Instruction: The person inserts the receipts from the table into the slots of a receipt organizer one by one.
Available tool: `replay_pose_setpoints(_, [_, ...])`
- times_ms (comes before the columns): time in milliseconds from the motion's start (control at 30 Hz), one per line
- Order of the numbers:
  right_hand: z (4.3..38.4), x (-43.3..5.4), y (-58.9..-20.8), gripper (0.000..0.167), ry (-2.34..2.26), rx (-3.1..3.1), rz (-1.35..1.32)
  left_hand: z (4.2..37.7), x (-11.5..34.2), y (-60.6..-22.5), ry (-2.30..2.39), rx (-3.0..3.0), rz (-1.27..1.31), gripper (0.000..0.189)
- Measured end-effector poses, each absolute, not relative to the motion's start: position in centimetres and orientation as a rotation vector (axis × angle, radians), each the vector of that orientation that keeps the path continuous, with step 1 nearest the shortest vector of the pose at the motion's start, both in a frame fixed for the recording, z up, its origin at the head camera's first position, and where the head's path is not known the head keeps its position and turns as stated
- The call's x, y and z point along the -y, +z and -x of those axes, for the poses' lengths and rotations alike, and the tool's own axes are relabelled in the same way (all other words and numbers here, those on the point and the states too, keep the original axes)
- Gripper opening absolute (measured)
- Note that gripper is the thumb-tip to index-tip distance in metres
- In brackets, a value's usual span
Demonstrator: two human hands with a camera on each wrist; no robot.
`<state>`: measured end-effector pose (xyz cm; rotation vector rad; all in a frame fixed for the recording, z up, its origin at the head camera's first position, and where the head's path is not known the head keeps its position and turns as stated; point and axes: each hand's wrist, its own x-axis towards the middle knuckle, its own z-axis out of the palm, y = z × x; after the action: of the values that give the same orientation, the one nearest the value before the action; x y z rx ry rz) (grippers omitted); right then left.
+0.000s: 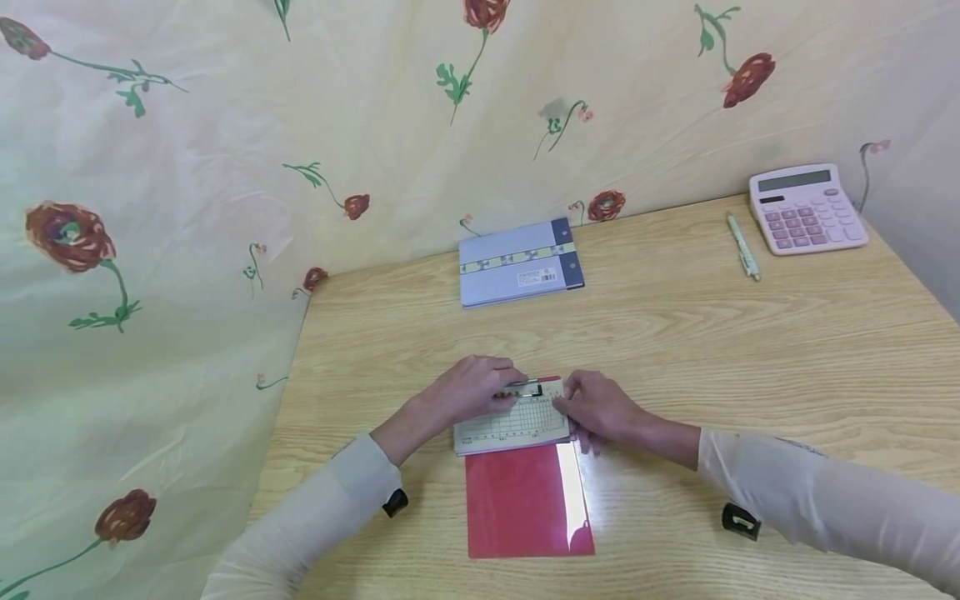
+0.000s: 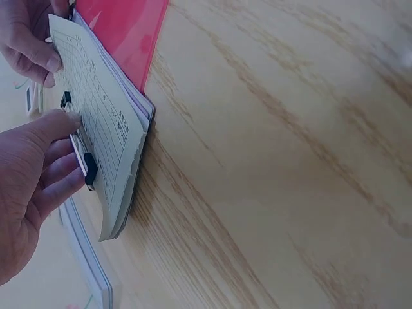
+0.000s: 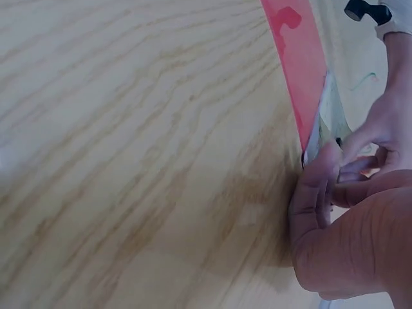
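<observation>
A red clipboard [image 1: 517,508] lies on the wooden table in front of the person, its glossy lower part bare. Across its upper part sits a pad of printed forms [image 1: 513,423], a stack of thin sheets with a grid. At the top is a metal clip [image 2: 84,151] with black ends. My left hand [image 1: 480,387] pinches this clip, thumb on the paper side and fingers behind. With thumb and fingers, my right hand [image 1: 600,407] holds the pad's right edge near the top corner. In the right wrist view, the right hand [image 3: 335,238] hides most of the pad.
Behind the clipboard lies a light blue folder [image 1: 495,287] with a patterned band and dark spine. A pale green pen [image 1: 742,247] and a pink-white calculator [image 1: 810,217] are at the back right. Flowered cloth [image 1: 390,125] hangs along the table's back and left edges.
</observation>
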<state>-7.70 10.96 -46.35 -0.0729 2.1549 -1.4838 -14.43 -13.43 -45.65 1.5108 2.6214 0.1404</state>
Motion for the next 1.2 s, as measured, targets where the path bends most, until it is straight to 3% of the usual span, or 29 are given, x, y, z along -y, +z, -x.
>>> replay_pose_setpoints(333, [8.8, -12.3, -46.5, 0.027, -1.305, -2.456, 0.196, 14.4, 13.8, -45.7, 0.208, -2.639, -1.517, 0.035])
replay_pose_setpoints(600, [9.3, -12.7, -46.7, 0.028, -1.34, -2.62, 0.485, 13.5, 16.1, -44.6, 0.333, -2.749, -1.469, 0.054])
replay_pose_setpoints(1000, [8.8, -13.2, -47.4, 0.093, -1.081, -2.66, 0.916, 10.9, 20.6, -45.0, 0.504, -2.668, -1.019, 0.112])
replay_pose_setpoints(1200, [8.0, -13.2, -47.8, 0.112, -0.977, -2.671, 1.026, 9.2, 21.9, -46.5, 0.495, -2.631, -1.053, 0.129])
